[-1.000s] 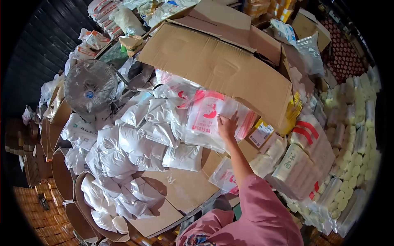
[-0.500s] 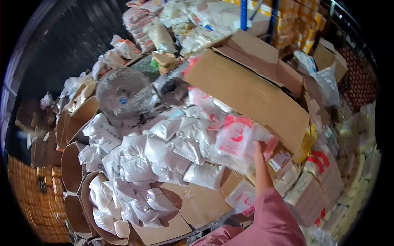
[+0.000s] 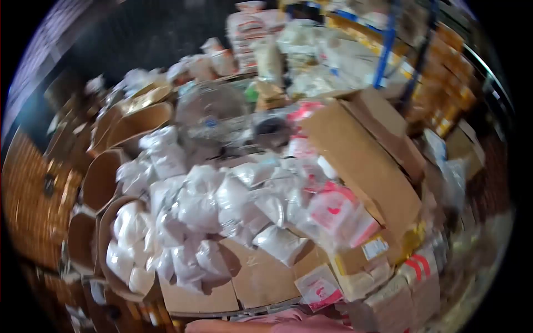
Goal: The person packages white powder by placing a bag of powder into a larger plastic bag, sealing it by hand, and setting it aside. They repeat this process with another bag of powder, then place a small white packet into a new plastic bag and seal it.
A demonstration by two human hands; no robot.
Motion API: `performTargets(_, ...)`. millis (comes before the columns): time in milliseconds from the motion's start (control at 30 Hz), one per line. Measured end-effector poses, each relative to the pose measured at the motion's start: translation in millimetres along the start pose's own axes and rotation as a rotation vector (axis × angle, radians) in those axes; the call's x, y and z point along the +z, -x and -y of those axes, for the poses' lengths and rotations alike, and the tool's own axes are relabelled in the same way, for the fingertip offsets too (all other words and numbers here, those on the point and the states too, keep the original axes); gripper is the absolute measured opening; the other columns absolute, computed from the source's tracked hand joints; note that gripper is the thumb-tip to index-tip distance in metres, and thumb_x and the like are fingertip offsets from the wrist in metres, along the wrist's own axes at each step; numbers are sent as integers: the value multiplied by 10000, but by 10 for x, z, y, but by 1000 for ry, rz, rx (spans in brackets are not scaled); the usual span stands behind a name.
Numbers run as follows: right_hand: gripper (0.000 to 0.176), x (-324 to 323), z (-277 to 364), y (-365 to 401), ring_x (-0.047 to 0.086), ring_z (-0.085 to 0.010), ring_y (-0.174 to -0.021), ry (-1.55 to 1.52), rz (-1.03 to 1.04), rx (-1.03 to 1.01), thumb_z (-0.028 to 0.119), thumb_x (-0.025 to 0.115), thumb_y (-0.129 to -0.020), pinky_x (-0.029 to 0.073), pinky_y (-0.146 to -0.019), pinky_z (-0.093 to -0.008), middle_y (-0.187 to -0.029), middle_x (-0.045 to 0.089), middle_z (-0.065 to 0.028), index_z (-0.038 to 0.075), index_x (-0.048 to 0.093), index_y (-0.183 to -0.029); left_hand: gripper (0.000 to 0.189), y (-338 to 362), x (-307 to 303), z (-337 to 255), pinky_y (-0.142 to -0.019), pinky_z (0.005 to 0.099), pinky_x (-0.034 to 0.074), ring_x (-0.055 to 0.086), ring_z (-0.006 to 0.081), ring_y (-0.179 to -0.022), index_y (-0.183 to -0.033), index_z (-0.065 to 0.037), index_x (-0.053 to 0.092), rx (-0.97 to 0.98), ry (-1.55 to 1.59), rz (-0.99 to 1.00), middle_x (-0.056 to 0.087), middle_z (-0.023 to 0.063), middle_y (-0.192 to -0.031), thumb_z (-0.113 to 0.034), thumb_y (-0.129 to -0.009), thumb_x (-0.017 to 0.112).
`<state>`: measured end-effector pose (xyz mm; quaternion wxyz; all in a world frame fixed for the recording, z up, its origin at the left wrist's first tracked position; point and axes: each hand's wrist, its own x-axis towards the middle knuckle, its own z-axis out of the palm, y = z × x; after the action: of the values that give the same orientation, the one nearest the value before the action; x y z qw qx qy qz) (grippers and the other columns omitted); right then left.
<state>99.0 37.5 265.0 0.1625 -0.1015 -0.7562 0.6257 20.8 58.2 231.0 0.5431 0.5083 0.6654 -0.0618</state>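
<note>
A bare forearm (image 3: 230,326) in a pink sleeve (image 3: 311,323) lies along the bottom edge. It seems to be my right arm, pointing left; its hand is cut off or blurred, so the fingers cannot be made out. My left hand is out of view. Nearest above the arm is a cardboard sheet (image 3: 264,280) on the table. A clear pouch with red print (image 3: 319,288) lies at the table's front edge. Farther up, a stack of red-printed plastic bags (image 3: 333,211) rests beside a large cardboard box (image 3: 361,161). Several filled white bags (image 3: 202,200) are heaped left of it.
Open cardboard drums (image 3: 102,180) line the left side, one holding white bags (image 3: 130,227). A round fan (image 3: 214,108) stands behind the heap. Wrapped blocks with red tape (image 3: 416,269) sit at the lower right, and a blue post (image 3: 387,47) rises at the back.
My right hand has left the red-printed bags, and the arm has dropped to the bottom edge, turned left. The camera view has shifted and blurred.
</note>
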Motion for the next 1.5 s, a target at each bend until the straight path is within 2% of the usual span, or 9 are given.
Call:
performTargets(33,259,116,394,68,574,-236,-706,-110,-181,-387,286,576,-806,439,-614,-415,-812,585,-76,50,590,-911,309,97,103,98,-632,413,500,645,322,-703,-887,-21,671,48,-14,9,677,173,-796,-314,-831,588)
performTargets(167,316,-119,661,402,643,-197,-802,186,73,77,273,545,-872,505,-703,-357,-969,681,-137,59,664,-1071,307,509,492,291,-638,422,500,647,332,-713,-891,-17,675,405,-93,-40,681,179,-809,-305,-824,591)
performTargets(267,265,-464,523,1471,625,-222,-650,142,-520,448,266,586,-859,494,-612,-365,-689,646,-105,23,687,-887,306,570,776,267,-643,428,500,649,340,-721,-894,-14,677,578,-176,-99,683,183,-819,-298,-819,593)
performTargets(333,321,-680,610,2104,570,-115,-504,-279,-777,1025,274,584,-908,466,-486,-298,-587,603,-55,-7,695,-802,352,485,876,55,-753,478,476,625,416,-835,-957,-30,668,282,-401,218,675,209,-903,-335,-795,600)
performTargets(467,197,-680,500,2852,546,-98,-475,-194,-1197,965,139,633,-859,446,-441,-284,-611,634,-64,-41,699,-813,357,686,1103,-592,-733,453,486,634,384,-826,-959,-25,668,541,-543,519,669,217,-921,-350,-831,595)
performTargets(633,236,-657,637,2678,531,-172,-460,411,-1296,839,195,623,-864,423,-491,-328,-589,614,-139,-23,681,-794,323,1137,862,-1383,-665,362,508,662,285,-722,-1023,-10,672,663,126,170,685,182,-841,-295,-902,582)
performTargets(700,217,-582,671,2376,593,-433,-723,305,-1286,919,189,580,-849,470,-605,-436,-736,599,-246,-10,665,-824,327,980,777,-1461,-638,313,511,651,201,-705,-1027,18,667,527,352,28,686,142,-821,-280,-918,590)
performTargets(1033,218,43,761,1203,615,-437,-778,612,-944,893,45,502,-819,511,-693,-481,-905,625,-224,-10,600,-1006,258,666,360,-710,-643,263,544,623,107,-683,-874,100,674,273,656,-106,672,84,-749,-152,-868,619)
performTargets(1500,262,362,1012,-44,695,-297,-870,246,-1387,684,66,661,-839,549,-737,-324,-972,686,-202,-31,655,-1083,155,909,-641,72,-658,220,503,606,78,-725,-929,38,671,451,877,93,672,36,-814,-112,-899,649)
